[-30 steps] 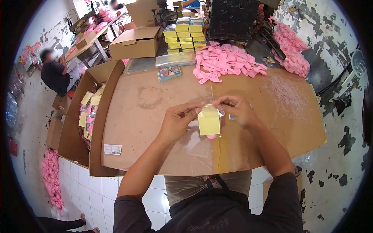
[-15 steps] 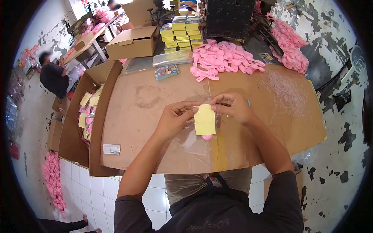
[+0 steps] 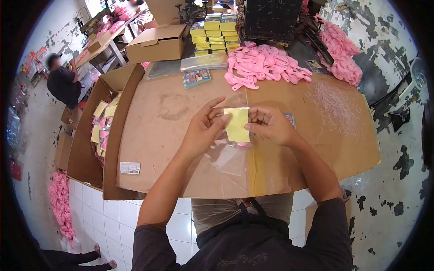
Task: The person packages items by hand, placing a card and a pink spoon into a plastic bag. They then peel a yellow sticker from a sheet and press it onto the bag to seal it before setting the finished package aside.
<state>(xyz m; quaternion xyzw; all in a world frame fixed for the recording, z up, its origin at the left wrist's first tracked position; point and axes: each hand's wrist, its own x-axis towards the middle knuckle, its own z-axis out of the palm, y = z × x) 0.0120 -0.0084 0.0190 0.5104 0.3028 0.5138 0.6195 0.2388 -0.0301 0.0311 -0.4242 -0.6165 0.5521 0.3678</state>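
Between my hands is a yellow card, its plain side facing me, in what looks like a clear plastic bag. A bit of a pink item shows under the card's lower edge. My left hand pinches the left edge with the thumb, its index finger raised. At the right edge, my right hand grips with thumb and curled fingers. Clear plastic bags lie on the cardboard just below. Beside my right hand, a printed card is partly hidden.
Pink spoon-like pieces are heaped at the back, near stacked yellow-edged cards. Printed cards lie before clear bags. An open carton of packed pieces stands left; clear plastic strips lie right. A person sits far left.
The card has risen slightly, and its top tilts toward the left. My left index finger has lifted off the top edge; my right fingers have shifted down the right side.
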